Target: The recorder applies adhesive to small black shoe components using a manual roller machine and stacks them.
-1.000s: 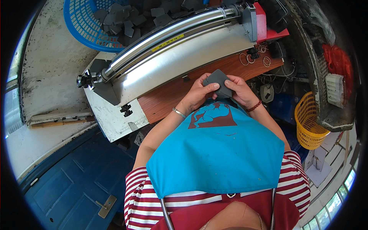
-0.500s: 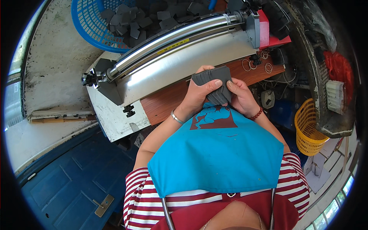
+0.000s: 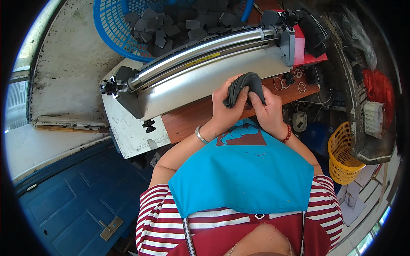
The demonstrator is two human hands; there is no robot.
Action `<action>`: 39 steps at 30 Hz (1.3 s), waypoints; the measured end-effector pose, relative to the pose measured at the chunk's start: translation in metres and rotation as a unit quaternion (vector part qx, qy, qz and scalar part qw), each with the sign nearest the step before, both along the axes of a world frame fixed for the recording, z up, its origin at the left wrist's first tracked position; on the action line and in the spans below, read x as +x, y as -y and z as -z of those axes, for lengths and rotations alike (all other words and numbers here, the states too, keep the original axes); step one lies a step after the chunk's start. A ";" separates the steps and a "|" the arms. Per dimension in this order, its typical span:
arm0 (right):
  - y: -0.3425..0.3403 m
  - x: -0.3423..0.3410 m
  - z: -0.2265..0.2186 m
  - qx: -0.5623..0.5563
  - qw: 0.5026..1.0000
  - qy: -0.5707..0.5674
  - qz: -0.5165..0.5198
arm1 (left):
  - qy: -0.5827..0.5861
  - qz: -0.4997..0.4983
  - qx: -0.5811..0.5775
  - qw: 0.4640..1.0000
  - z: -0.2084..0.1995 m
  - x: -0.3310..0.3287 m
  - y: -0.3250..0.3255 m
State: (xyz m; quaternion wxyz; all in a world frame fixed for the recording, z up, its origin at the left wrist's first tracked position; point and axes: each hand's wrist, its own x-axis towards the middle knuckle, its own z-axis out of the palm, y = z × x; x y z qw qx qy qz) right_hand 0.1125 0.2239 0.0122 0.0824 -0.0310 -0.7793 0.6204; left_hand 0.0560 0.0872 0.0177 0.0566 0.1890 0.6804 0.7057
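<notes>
L hand (image 3: 228, 103) & R hand (image 3: 270, 109) gripping bent gry stack (image 3: 245, 82); roller machine (image 3: 198, 79) btwn them & blue basket (image 3: 110, 35).

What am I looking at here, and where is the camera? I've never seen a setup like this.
There is no robot: the grip here is simply a person's two bare hands, the left hand and the right hand. The picture comes from a wide camera worn on the person's head, looking down, so straight edges seem to curve. Both hands hold a stack of thin dark grey pieces, bent into an arch. Nearer the camera is a blue apron. Beyond the hands is a machine with a shiny metal roller and a silvery plate, with a reddish-brown board on the person's side. Behind the machine, a blue basket holds many loose grey pieces.
</notes>
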 end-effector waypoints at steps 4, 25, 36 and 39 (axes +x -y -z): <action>-0.009 -0.006 0.004 -0.454 0.874 0.167 -0.055 | 0.348 0.098 0.220 0.906 0.000 -0.013 0.009; 0.011 -0.029 0.009 0.228 0.945 -0.225 0.065 | 0.308 -0.039 0.242 0.919 0.008 -0.025 0.033; 0.019 -0.048 0.013 -0.036 0.999 0.020 0.020 | 0.227 -0.071 0.200 0.950 0.014 -0.028 0.057; 0.021 -0.054 0.015 0.026 0.999 0.000 0.027 | 0.177 -0.097 0.178 0.963 0.021 -0.029 0.069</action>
